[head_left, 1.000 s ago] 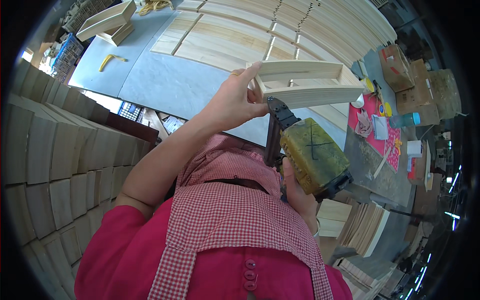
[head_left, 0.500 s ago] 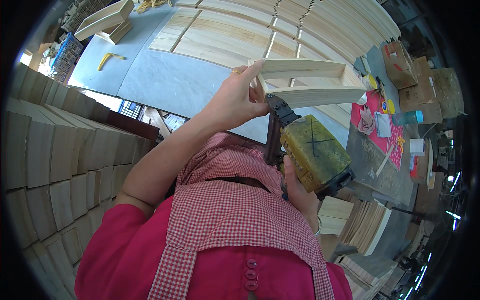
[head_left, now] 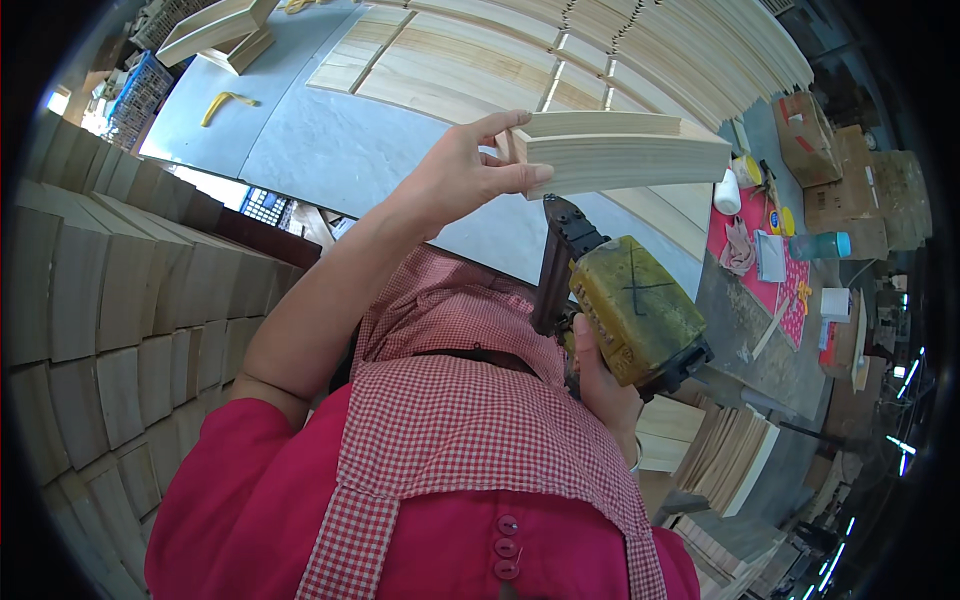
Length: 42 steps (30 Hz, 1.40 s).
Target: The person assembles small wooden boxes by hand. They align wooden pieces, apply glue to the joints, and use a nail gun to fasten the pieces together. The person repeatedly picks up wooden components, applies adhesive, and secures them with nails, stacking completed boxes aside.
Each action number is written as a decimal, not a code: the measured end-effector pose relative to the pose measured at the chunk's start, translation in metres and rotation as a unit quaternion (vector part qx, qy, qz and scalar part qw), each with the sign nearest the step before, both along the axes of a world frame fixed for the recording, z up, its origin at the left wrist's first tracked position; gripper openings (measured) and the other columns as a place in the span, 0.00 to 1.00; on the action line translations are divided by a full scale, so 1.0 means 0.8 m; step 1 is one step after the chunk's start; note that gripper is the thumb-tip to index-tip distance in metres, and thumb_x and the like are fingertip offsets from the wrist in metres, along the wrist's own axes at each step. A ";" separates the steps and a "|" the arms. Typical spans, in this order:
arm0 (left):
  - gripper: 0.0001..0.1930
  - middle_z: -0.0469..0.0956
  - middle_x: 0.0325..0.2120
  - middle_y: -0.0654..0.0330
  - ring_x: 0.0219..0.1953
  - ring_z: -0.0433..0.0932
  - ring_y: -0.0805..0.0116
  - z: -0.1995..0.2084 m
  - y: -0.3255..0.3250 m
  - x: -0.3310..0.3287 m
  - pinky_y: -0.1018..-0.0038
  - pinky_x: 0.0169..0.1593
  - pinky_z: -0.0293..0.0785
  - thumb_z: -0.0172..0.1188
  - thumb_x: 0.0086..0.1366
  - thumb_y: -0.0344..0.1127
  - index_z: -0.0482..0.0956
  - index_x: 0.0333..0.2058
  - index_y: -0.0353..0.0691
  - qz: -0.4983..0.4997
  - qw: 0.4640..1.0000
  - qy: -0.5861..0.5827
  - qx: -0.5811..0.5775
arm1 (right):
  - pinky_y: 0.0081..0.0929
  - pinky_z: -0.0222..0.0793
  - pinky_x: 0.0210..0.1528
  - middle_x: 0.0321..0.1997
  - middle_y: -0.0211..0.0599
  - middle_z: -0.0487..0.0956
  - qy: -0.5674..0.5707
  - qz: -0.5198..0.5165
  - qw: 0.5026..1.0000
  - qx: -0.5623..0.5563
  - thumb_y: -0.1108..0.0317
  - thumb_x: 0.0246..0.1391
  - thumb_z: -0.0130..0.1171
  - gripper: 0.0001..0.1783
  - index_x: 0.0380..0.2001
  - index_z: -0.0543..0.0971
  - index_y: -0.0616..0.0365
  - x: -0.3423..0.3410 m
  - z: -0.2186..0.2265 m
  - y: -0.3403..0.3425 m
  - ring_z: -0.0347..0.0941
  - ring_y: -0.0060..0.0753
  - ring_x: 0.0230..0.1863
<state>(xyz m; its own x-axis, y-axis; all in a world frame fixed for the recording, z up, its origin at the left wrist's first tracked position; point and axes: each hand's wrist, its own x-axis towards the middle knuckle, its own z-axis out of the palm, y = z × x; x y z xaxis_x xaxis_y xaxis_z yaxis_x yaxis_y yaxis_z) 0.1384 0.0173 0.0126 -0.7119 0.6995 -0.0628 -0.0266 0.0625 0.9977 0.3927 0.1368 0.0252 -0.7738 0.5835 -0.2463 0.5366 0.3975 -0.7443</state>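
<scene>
My left hand [head_left: 475, 170] grips the left end of a pale wooden frame [head_left: 630, 163], thumb on its near side board and fingers over the end piece. The frame is tilted, so its near side board faces me and hides most of its inside. In my right hand [head_left: 602, 385] is a worn yellow nail gun [head_left: 640, 305] with a black nose and magazine and a dark cross marked on its body. The nose sits just below the frame's near left corner, with a small gap between them. The fingers round the handle are partly hidden by the tool.
Flat wooden boards [head_left: 450, 65] lie across the grey table [head_left: 330, 150]. A yellow curved tool [head_left: 228, 105] and two wooden boxes [head_left: 215, 35] are at the far left. Stacked wood blocks [head_left: 75, 280] rise on my left. On the right are a bottle [head_left: 815, 246] and cardboard boxes [head_left: 840, 180].
The wooden frame has tipped so its near side board faces me more fully. My left thumb has shifted onto that board. The nail gun's nose has come away from the corner.
</scene>
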 end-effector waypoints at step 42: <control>0.32 0.81 0.37 0.53 0.23 0.69 0.74 -0.074 -0.075 -0.015 0.81 0.25 0.69 0.48 0.72 0.63 0.73 0.57 0.40 -0.072 0.898 -0.432 0.035 | 0.39 0.74 0.51 0.46 0.50 0.83 0.172 -0.254 0.949 0.069 0.68 0.59 0.66 0.27 0.58 0.72 0.69 0.030 0.016 0.114 0.80 0.39 0.48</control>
